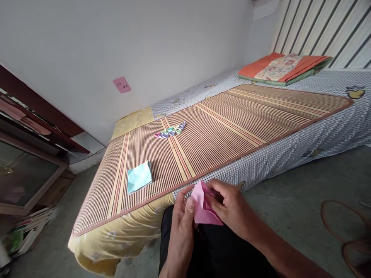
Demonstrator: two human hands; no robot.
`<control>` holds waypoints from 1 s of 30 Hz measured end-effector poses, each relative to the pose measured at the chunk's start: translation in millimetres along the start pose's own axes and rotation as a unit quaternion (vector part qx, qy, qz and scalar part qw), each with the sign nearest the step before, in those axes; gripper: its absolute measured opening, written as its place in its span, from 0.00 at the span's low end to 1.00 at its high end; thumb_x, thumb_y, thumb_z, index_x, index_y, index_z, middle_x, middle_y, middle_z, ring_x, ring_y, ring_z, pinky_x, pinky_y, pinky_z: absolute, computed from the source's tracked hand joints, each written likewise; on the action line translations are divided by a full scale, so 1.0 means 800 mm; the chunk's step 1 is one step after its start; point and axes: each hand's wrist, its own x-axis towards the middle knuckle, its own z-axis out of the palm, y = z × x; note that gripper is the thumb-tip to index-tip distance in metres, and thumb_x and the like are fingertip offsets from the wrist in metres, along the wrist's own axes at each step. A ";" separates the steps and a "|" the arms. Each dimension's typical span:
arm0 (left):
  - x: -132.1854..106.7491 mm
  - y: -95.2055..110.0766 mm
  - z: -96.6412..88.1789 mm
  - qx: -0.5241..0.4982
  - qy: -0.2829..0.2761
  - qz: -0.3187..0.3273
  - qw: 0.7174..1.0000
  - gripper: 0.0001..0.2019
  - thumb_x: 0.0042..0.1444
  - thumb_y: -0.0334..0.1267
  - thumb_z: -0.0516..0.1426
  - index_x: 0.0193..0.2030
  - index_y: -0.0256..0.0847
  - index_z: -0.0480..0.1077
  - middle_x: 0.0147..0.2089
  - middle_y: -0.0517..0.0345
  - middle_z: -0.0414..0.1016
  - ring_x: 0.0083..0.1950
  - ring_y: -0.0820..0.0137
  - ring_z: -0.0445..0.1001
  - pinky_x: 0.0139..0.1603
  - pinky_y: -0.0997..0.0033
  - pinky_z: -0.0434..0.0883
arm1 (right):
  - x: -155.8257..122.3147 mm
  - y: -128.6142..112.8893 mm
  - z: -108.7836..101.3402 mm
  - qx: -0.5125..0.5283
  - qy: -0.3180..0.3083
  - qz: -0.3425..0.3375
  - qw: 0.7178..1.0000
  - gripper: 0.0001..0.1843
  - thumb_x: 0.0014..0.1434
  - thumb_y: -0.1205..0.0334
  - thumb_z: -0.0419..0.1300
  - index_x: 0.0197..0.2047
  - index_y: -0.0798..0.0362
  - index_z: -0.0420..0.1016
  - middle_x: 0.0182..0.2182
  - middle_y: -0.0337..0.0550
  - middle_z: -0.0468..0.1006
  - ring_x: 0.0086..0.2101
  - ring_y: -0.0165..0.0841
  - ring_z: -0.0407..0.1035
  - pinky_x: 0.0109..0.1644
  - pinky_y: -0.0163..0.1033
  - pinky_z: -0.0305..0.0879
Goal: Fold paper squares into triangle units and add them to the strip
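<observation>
My left hand (182,220) and my right hand (230,206) both pinch a folded pink paper (203,210) over my lap, just in front of the bed's near edge. The left hand's fingers close on the paper's left side, and the right hand's fingers press into its upper right fold. On the bamboo mat (232,116) lies a light blue folded paper (139,177), to the left of my hands. Farther back on the mat sits a row of small folded paper pieces in several colours (170,131).
The bed has a checked sheet (333,131) and a folded orange blanket (282,67) at its far end. A pink note (121,84) sticks to the white wall. A wooden cabinet (26,170) and stacked papers (26,231) stand at left. Rattan hoops (348,227) lie on the floor at right.
</observation>
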 end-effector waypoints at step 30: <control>-0.006 0.001 -0.007 -0.017 -0.002 0.013 1.000 0.12 0.55 0.40 0.68 0.45 0.38 0.82 0.41 0.52 0.81 0.41 0.68 0.76 0.44 0.75 0.71 | 0.000 -0.002 -0.021 0.080 -0.049 -0.038 0.995 0.16 0.63 0.73 0.54 0.41 0.50 0.82 0.39 0.43 0.78 0.38 0.33 0.74 0.41 0.36 0.69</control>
